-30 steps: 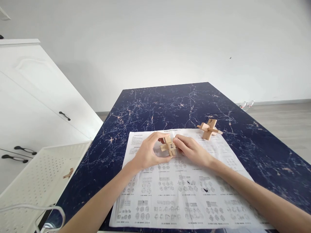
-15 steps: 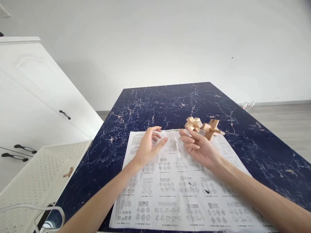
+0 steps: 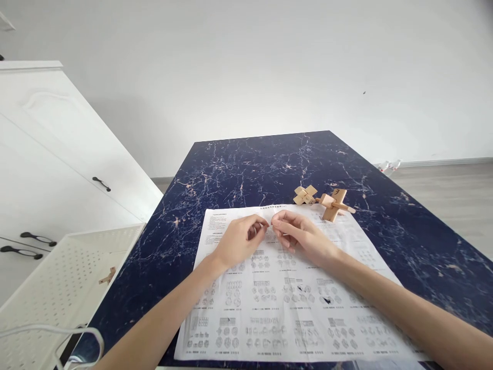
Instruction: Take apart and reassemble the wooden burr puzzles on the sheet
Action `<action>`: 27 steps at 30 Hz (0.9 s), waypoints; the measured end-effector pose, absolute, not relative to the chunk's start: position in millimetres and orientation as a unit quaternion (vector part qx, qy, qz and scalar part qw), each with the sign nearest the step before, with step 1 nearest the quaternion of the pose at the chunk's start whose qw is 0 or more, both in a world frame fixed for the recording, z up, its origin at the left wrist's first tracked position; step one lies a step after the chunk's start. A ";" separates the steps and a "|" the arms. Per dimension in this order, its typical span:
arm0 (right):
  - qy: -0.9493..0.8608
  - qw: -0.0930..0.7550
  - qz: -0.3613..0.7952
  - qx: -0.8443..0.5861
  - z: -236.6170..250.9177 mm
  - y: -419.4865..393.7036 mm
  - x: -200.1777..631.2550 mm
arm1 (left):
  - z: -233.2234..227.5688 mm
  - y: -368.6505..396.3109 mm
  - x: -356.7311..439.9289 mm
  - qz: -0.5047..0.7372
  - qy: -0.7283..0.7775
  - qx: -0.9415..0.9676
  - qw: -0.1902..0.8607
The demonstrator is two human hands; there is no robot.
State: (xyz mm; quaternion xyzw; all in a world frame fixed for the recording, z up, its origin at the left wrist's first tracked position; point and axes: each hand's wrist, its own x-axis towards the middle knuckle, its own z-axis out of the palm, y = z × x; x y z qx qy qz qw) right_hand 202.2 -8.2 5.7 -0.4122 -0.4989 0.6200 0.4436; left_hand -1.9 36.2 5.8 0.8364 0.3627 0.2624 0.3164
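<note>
My left hand (image 3: 241, 239) and my right hand (image 3: 298, 234) rest on a printed instruction sheet (image 3: 292, 303) with their fingertips nearly touching, fingers curled and nothing held. Beyond my right hand, two wooden interlocking puzzles sit on the dark blue marble table (image 3: 239, 169). The smaller cross-shaped puzzle (image 3: 305, 195) lies just left of the larger puzzle (image 3: 333, 203), which bears a handwritten 3.
A white perforated tray (image 3: 57, 277) stands at the left below the table edge and holds a small wooden piece (image 3: 107, 276). A white cabinet (image 3: 50, 154) with black handles is behind it. A white cable (image 3: 57, 334) loops at the lower left.
Both hands held the small puzzle over the sheet. The right hand then carried it to the back right beside the larger puzzle and let go. Both hands have come back together on the sheet.
</note>
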 end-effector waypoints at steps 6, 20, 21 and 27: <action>-0.631 0.407 0.467 -0.468 -1.2 -10.3 199.3 | -1.7 29.3 -2.6 0.198 0.321 0.911 0.167; -0.641 0.399 0.453 -0.473 0.0 -10.3 198.2 | -3.3 31.2 -2.5 0.208 0.316 0.914 0.147; -0.641 0.399 0.453 -0.474 0.3 -10.4 198.1 | -3.4 31.3 -2.5 0.208 0.316 0.914 0.145; -0.638 0.398 0.457 -0.475 2.0 -10.4 197.8 | -4.1 32.7 -2.8 0.204 0.316 0.916 0.141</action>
